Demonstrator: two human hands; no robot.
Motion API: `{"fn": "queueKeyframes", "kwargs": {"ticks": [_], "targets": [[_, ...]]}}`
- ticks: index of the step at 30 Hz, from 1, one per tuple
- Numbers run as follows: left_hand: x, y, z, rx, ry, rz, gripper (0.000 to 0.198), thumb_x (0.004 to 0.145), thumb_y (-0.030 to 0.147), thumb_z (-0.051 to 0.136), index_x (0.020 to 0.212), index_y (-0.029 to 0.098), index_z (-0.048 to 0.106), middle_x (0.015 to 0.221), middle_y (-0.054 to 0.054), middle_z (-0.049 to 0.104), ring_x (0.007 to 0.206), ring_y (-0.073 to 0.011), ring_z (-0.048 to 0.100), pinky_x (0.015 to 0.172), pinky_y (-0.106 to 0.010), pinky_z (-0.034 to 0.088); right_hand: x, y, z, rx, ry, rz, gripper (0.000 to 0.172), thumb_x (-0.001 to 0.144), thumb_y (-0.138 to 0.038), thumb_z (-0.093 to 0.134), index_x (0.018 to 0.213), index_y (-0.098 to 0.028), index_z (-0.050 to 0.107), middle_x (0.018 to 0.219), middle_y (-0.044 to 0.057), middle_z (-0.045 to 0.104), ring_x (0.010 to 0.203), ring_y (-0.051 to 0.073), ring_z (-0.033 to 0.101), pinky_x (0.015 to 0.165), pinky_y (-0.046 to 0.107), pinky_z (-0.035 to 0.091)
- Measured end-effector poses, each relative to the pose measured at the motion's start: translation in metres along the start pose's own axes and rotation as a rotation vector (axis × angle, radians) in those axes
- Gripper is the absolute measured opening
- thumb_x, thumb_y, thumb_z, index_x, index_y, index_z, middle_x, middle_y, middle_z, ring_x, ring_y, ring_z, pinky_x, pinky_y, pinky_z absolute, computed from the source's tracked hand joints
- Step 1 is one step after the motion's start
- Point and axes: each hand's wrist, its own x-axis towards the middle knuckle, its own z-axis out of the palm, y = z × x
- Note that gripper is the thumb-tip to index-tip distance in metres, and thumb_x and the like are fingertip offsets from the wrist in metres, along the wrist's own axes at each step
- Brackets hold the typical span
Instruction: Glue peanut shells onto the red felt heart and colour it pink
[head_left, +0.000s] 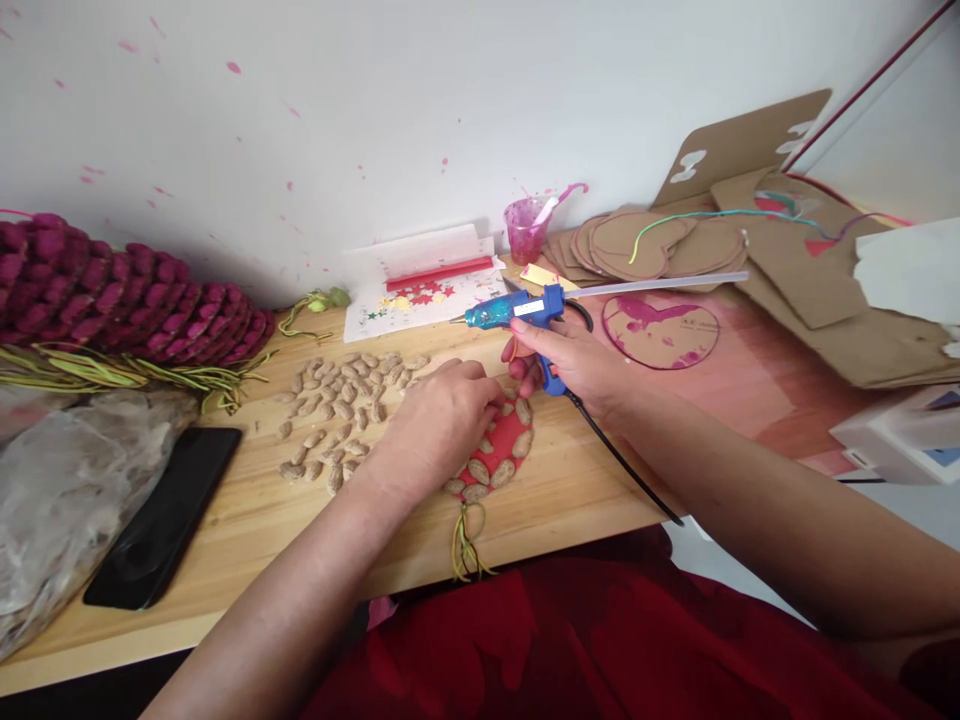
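Note:
My right hand [571,358] grips a blue hot glue gun [517,312] with a clear glue stick [660,284] sticking out behind it and a black cord [622,462] trailing off the table edge. My left hand [439,420] lies curled, fingers together, on a red cut-out shape [501,445] rimmed with peanut shells; what the fingertips pinch is hidden. A pile of loose peanut shells [337,405] lies just left of that hand. Yellow-green strings [466,545] hang from the shape's lower end.
A black phone [165,530] and a plastic bag [67,480] lie at left. A magenta scaled craft piece [127,300] sits at the back left. Star-sticker paper [424,290], a pink cup [525,228] and cardboard cut-outs [750,250] line the wall. The wooden table [570,490] edge is near.

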Motion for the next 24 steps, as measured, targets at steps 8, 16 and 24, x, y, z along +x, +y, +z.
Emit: {"fn": "queueKeyframes", "kwargs": {"ticks": [8,16,24], "targets": [[0.002,0.004,-0.003,0.105,-0.048,0.046,0.018,0.093,0.015,0.059,0.1,0.018,0.076,0.09,-0.007,0.068,0.09,-0.0233,0.063,0.082,-0.036,0.052,0.002,0.003,-0.002,-0.001,-0.02,-0.017,0.036,0.092,-0.046,0.067,0.072,-0.016,0.066,0.062,0.002,0.064,0.047,0.011,0.062,0.046,0.02,0.052],[0.001,0.009,-0.006,0.163,-0.054,0.049,0.018,0.094,0.016,0.059,0.099,0.019,0.077,0.088,-0.007,0.069,0.091,-0.0249,0.063,0.079,-0.036,0.054,0.002,0.003,-0.002,-0.019,-0.014,-0.008,0.04,0.087,-0.053,0.07,0.074,-0.016,0.067,0.062,0.002,0.065,0.046,0.011,0.061,0.045,0.02,0.051],[0.001,-0.006,0.004,-0.043,0.043,0.033,0.016,0.088,0.013,0.064,0.091,0.02,0.078,0.087,-0.005,0.072,0.084,-0.0228,0.067,0.078,-0.035,0.053,-0.002,-0.004,0.001,-0.03,0.023,0.03,0.035,0.098,-0.037,0.058,0.072,-0.014,0.066,0.059,0.002,0.063,0.044,0.011,0.061,0.045,0.02,0.05]]}}
